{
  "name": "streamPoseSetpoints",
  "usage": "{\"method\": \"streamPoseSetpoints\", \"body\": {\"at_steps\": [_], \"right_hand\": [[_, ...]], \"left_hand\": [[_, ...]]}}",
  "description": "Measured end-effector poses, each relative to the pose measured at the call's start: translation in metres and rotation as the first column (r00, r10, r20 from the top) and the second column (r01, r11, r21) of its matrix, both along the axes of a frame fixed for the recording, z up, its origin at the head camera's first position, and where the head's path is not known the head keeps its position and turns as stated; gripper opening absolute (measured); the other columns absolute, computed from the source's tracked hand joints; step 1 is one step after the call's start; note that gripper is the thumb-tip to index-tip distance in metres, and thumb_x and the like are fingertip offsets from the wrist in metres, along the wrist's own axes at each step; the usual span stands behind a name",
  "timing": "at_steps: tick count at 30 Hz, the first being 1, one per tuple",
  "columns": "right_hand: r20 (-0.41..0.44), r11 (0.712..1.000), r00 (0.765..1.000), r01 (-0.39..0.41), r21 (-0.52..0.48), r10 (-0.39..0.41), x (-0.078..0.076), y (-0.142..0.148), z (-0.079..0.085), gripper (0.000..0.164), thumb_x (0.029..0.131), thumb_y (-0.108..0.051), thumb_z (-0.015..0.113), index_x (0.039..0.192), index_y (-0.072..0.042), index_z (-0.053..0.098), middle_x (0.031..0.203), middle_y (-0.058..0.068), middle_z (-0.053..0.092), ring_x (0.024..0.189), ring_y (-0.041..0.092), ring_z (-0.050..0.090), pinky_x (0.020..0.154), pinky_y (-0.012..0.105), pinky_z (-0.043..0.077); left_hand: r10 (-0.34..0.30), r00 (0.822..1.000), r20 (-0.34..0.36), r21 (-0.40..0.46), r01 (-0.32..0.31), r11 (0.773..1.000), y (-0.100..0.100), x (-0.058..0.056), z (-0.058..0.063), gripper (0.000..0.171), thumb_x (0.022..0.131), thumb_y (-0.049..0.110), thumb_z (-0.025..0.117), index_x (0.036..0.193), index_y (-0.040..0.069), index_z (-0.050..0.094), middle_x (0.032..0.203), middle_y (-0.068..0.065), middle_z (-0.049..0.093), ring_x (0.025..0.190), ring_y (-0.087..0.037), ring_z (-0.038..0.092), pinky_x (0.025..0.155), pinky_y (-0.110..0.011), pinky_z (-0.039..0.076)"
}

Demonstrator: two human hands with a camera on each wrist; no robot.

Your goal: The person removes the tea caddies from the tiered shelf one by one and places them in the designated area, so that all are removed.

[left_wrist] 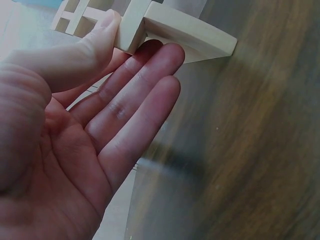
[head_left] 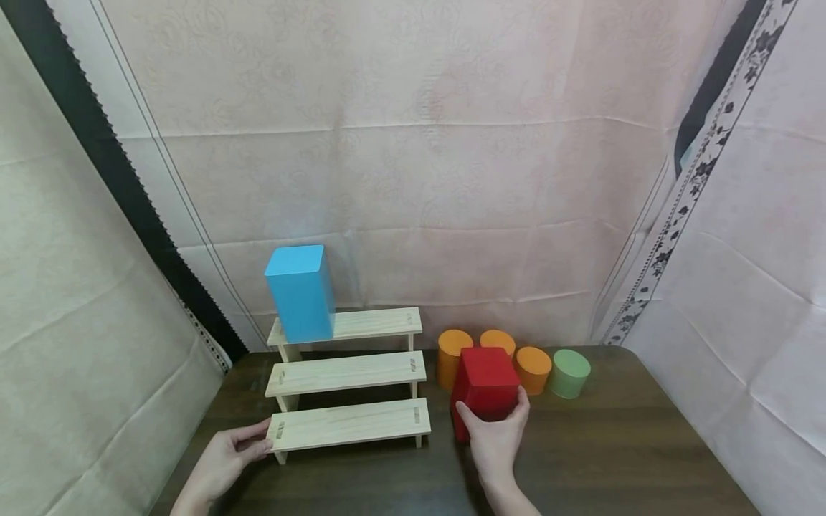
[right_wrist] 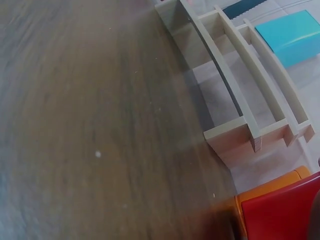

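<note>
A three-tier wooden step shelf (head_left: 348, 423) stands on the table, its tiers rising toward the back. My left hand (head_left: 222, 462) pinches the left end of its lowest tier. In the left wrist view the thumb lies on the pale wood (left_wrist: 135, 25), with the other fingers nearly straight beside and behind it. To the right of the shelf, my right hand (head_left: 497, 441) grips a tall red block (head_left: 487, 380), thumb on its left side and fingers on its right. In the right wrist view only part of the red block (right_wrist: 285, 212) shows. A blue block (head_left: 300, 294) stands upright on the top tier's left end.
Behind and beside the red block stand several orange cylinders (head_left: 533, 369), with a green cylinder (head_left: 571, 374) at their right. All are on the dark wooden table (head_left: 613, 444). Pale cloth (head_left: 452, 179) hangs at the back and both sides.
</note>
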State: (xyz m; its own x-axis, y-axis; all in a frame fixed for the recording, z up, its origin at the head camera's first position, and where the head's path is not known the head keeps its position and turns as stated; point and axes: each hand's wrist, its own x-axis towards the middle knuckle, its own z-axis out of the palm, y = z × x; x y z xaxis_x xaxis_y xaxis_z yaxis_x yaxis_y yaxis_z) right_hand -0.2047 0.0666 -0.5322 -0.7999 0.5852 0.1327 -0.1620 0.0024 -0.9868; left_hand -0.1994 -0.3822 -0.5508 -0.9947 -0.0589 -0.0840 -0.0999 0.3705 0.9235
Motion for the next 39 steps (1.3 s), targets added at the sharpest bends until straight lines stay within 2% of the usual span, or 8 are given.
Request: {"method": "streamPoseSetpoints", "body": {"at_steps": [7, 19, 31, 39], "right_hand": [[0.011, 0.999, 1.000, 0.010, 0.032, -0.010, -0.002, 0.000, -0.006, 0.113, 0.075, 0.000, 0.096, 0.162, -0.008, 0.023, 0.158, 0.018, 0.037, 0.143, 0.040, 0.037, 0.120, 0.071, 0.033], [0.007, 0.999, 1.000, 0.004, 0.052, -0.005, -0.004, 0.002, -0.014, 0.116, 0.073, -0.003, 0.099, 0.162, -0.009, 0.025, 0.157, 0.017, 0.038, 0.143, 0.039, 0.038, 0.120, 0.069, 0.033], [-0.018, 0.998, 1.000, 0.004, 0.057, -0.003, -0.006, 0.004, -0.017, 0.114, 0.072, 0.000, 0.099, 0.161, -0.010, 0.027, 0.156, 0.015, 0.041, 0.142, 0.038, 0.040, 0.120, 0.067, 0.033], [-0.004, 0.999, 1.000, -0.013, 0.050, 0.013, -0.007, 0.004, -0.017, 0.115, 0.074, -0.001, 0.099, 0.162, -0.010, 0.025, 0.157, 0.015, 0.040, 0.143, 0.037, 0.038, 0.121, 0.069, 0.032]], "left_hand": [[-0.001, 1.000, -0.008, -0.001, 0.001, 1.000, 0.000, 0.000, 0.000, 0.048, 0.098, -0.001, 0.076, 0.141, -0.014, 0.061, 0.140, -0.031, 0.064, 0.100, -0.016, 0.075, 0.082, -0.034, 0.066], [0.011, 1.000, 0.000, -0.021, -0.011, 1.000, 0.000, -0.001, -0.002, 0.047, 0.098, 0.000, 0.076, 0.141, -0.014, 0.061, 0.139, -0.031, 0.065, 0.103, -0.022, 0.075, 0.082, -0.034, 0.067], [0.007, 1.000, -0.010, -0.026, -0.008, 1.000, 0.000, -0.001, -0.001, 0.047, 0.098, 0.001, 0.077, 0.141, -0.014, 0.062, 0.139, -0.030, 0.064, 0.104, -0.022, 0.075, 0.082, -0.035, 0.067], [0.008, 1.000, -0.010, -0.033, -0.008, 0.999, 0.001, -0.001, -0.001, 0.047, 0.098, 0.001, 0.076, 0.140, -0.014, 0.062, 0.140, -0.030, 0.064, 0.104, -0.022, 0.074, 0.082, -0.035, 0.067]]}}
